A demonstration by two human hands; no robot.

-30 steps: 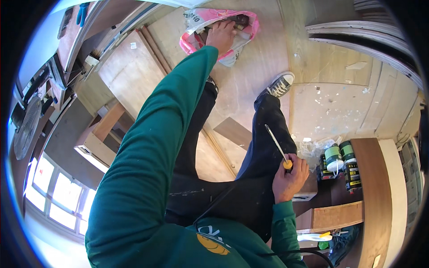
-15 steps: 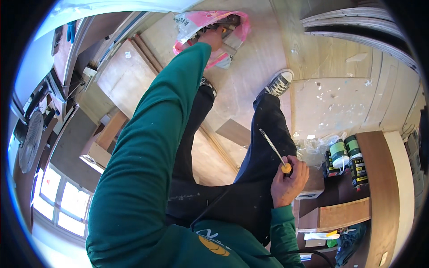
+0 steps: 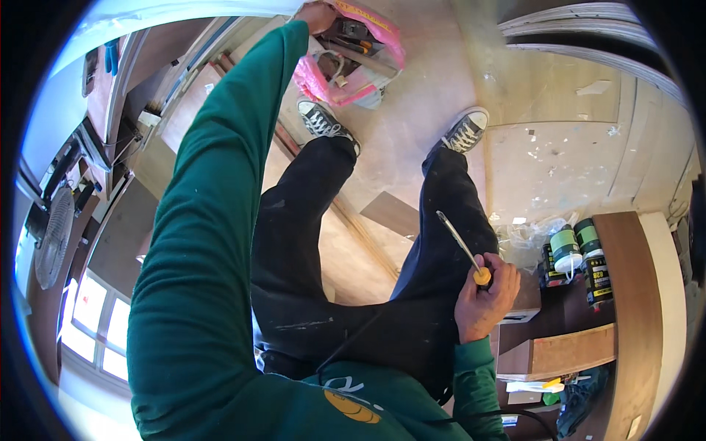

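My right hand (image 3: 489, 300) is closed round the yellow handle of a screwdriver (image 3: 462, 245). Its long metal shaft points up and to the left over my right thigh. At the top of the view my left hand (image 3: 316, 16) is at the left rim of a pink and white plastic bag (image 3: 315, 79), its fingers closed on the edge as far as they show. The bag lies on the floor with its mouth wide. Inside are dark and metal tools, among them a power tool (image 3: 353, 31), and a pale cord.
My shoes (image 3: 465, 131) stand either side of a loose brown board (image 3: 391, 213). Cans (image 3: 597, 278) and green-labelled tubs (image 3: 565, 246) sit in a wooden cabinet (image 3: 629, 316) on the right. At the left is a fan (image 3: 55, 235). Curved stacked panels (image 3: 573, 29) fill the upper right.
My left hand has come out of the bag's contents and moved up and left to its rim. The bag's mouth shows more of the inside. The right hand with the screwdriver has shifted slightly right.
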